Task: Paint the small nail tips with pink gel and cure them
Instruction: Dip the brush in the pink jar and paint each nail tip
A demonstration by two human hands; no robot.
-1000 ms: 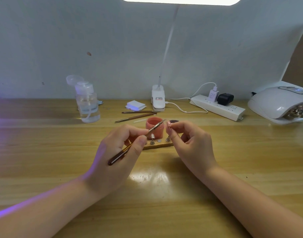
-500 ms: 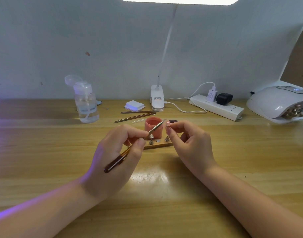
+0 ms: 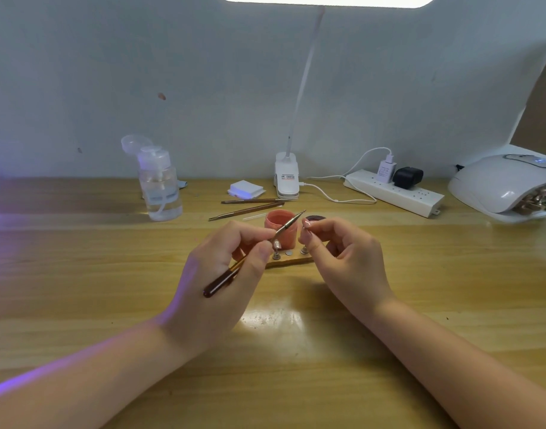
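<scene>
Nearest: both forearms rest low on the pale wooden tabletop (image 3: 436, 274), hands raised and meeting at centre. Left hand (image 3: 222, 274) grips a thin brush with dark brown handle and metal ferrule (image 3: 256, 257), fingers and thumb curled round its shaft; handle end points back toward the wrist, bristle end up and away. Right hand (image 3: 346, 258) pinches a small nail tip on a stand (image 3: 307, 226) between thumb and forefinger, other fingers curled in.

Change over the last second: very little. Brush tip has stayed just beside the held tip, hands have drifted only slightly, grips unchanged. Judgement: the painting stroke on this tip is under way or being lined up; whether bristles touch it, cannot tell.

The held tip is tiny, pale pink, glossy at its upper edge; coverage too small to judge.

Just beyond the fingers: a narrow wooden holder strip (image 3: 292, 261) with small metal stands, one carrying a tip (image 3: 276, 244) beside the left thumb. Behind it, an open round pink gel pot (image 3: 281, 227), its dark lid (image 3: 315, 218) beyond the right forefinger.

Farther from the left hand: two spare thin brushes (image 3: 250, 205), a clear pump bottle (image 3: 160, 187), a white pad stack (image 3: 245, 189). Far beyond the right hand: a white power strip (image 3: 395, 193) and a white domed curing lamp (image 3: 507, 187). Curing not yet done for the held tip.
</scene>
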